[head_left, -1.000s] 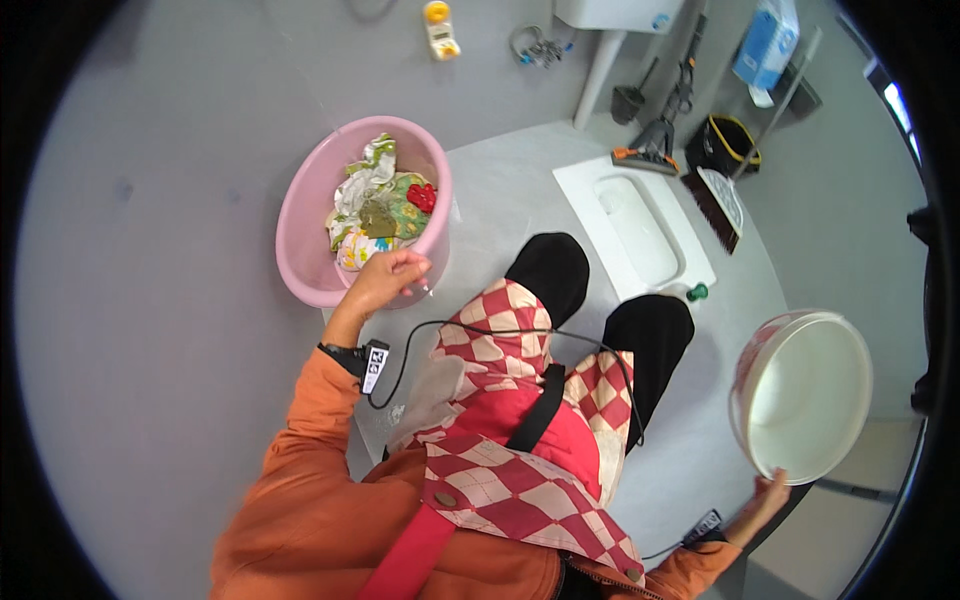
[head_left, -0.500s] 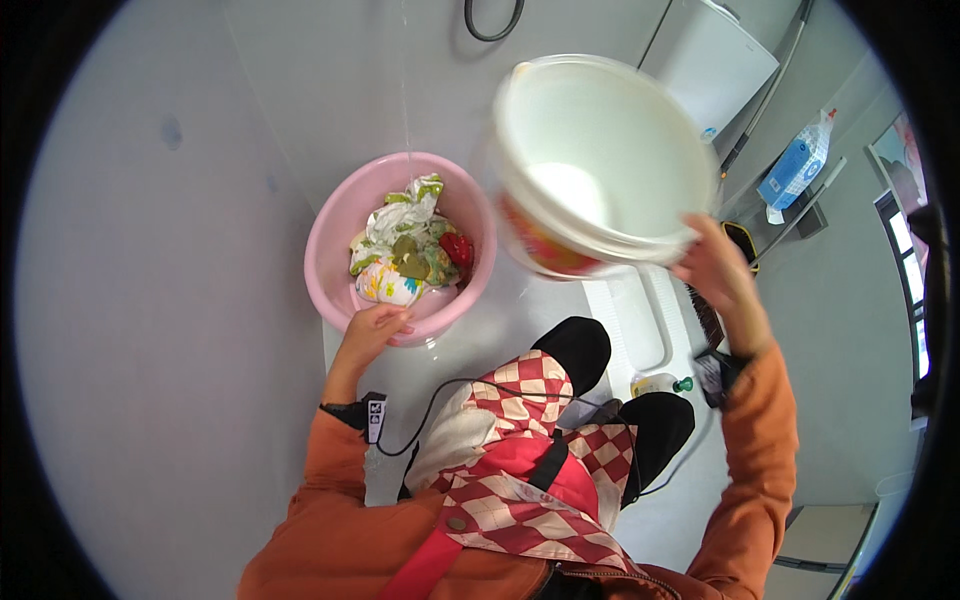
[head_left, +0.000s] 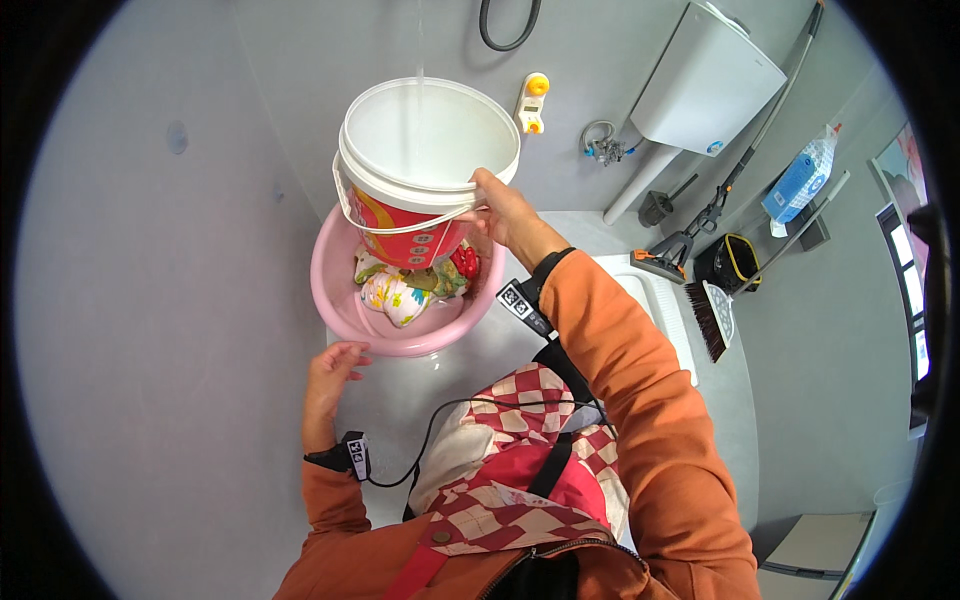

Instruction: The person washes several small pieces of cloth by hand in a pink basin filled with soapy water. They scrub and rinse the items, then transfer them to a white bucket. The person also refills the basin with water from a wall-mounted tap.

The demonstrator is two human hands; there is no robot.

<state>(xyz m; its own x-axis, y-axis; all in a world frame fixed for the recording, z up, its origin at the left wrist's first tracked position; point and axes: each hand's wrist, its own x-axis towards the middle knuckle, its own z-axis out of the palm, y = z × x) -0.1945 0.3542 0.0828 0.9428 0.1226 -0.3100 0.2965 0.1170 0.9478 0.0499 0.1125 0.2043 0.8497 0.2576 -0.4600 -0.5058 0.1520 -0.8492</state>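
Note:
My right hand (head_left: 505, 212) grips the near right rim of a white bucket (head_left: 405, 225) with a red and yellow label and a thin handle. The bucket hangs over the back of a pink basin (head_left: 330, 300). A thin stream of water (head_left: 421, 40) falls from above into its mouth. Below it in the basin lie a white cloth with a colourful pattern (head_left: 400, 298) and a red piece of cloth (head_left: 465, 261); the bucket hides part of the laundry. My left hand (head_left: 335, 380), holding nothing, is at the basin's near left rim with its fingers loosely apart.
A white squat toilet (head_left: 655, 300) sits in the floor on the right. Beyond it are a mop (head_left: 665, 255), a black bin (head_left: 728, 265) and a broom (head_left: 712, 320). A white cistern (head_left: 705, 85) and a black hose (head_left: 510, 40) are on the far wall.
My right hand has swung the bucket left, from beside the basin to over it, under the water stream. My left hand has drawn back slightly toward me and left from the basin rim.

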